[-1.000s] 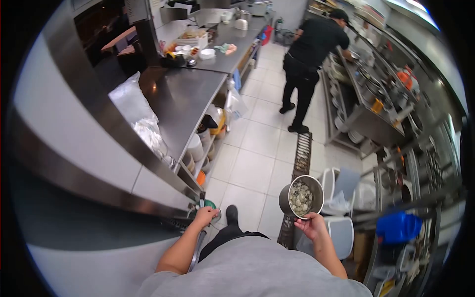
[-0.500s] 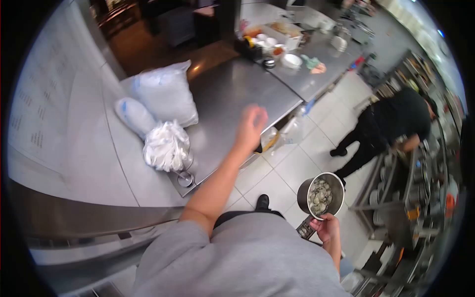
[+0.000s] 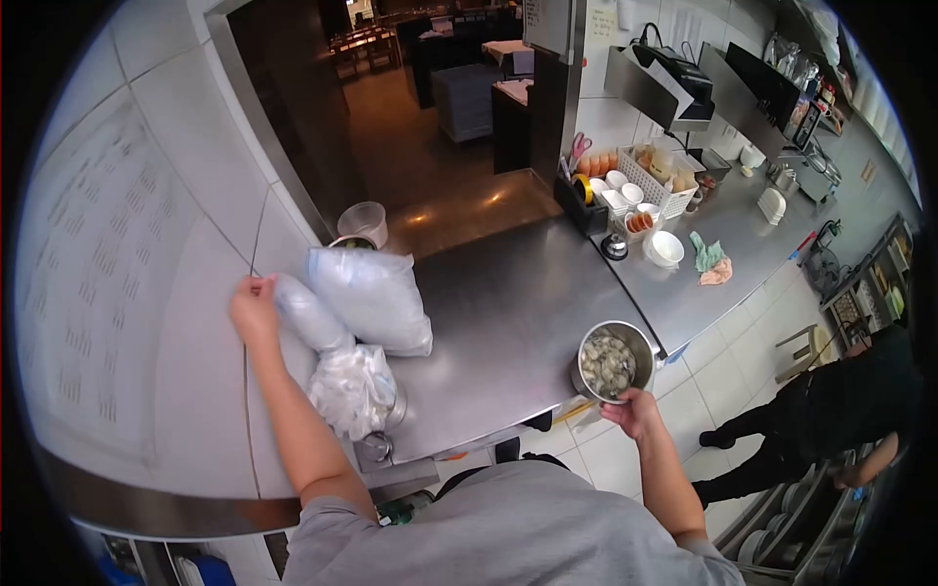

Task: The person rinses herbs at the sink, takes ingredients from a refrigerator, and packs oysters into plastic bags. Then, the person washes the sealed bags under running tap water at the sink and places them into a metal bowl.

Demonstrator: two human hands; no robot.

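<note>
Two hands, well apart: right hand (image 3: 637,414), fingers clamped on the pot (image 3: 641,348) at one o'clock, best kept level; left hand (image 3: 254,311), fingers bunched by a plastic bag (image 3: 309,309) at ten o'clock, grip unclear.

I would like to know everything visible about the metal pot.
The pot is round and silvery, with a smooth, metal-looking wall and an open top. It holds pale, lumpy pieces with darker edges that look wet. The person's right grip holds it by the near rim. Its mouth faces up toward the camera. It overlaps the counter in view; contact cannot be told.
</note>
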